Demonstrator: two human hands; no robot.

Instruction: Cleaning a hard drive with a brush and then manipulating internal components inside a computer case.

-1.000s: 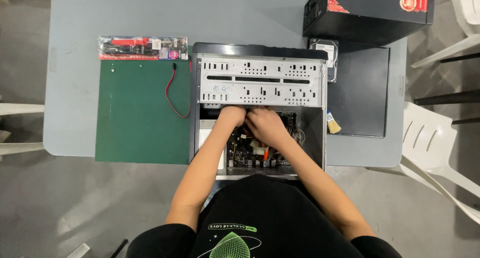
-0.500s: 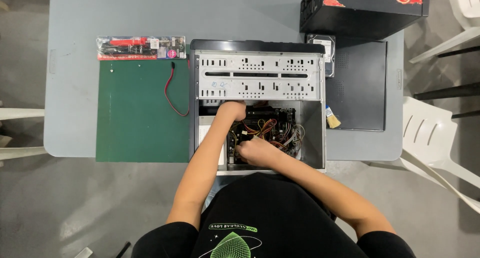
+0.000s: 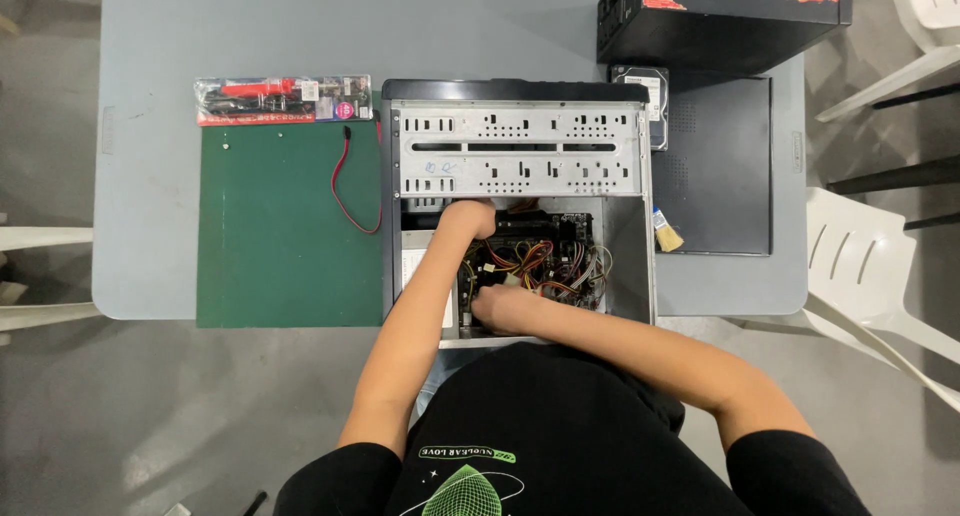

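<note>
An open grey computer case (image 3: 520,151) lies on the table, with coloured wires (image 3: 535,261) bundled over its board. My left hand (image 3: 470,218) reaches in just below the metal drive cage, its fingers tucked under the cage edge and hidden. My right hand (image 3: 497,311) rests low in the near left part of the case, beside the wires, with its fingers curled down onto the board. I cannot make out what either hand holds.
A green mat (image 3: 280,236) lies left of the case, with a red cable (image 3: 345,181) and a packaged tool set (image 3: 283,100) on it. A dark side panel (image 3: 720,166), a small brush (image 3: 665,234), a hard drive (image 3: 640,81) and a black box (image 3: 720,16) lie to the right. White chairs (image 3: 860,266) stand beside the table.
My right hand has pulled back from the middle of the case, beside the left hand, to its near left part. My left hand has stayed below the drive cage.
</note>
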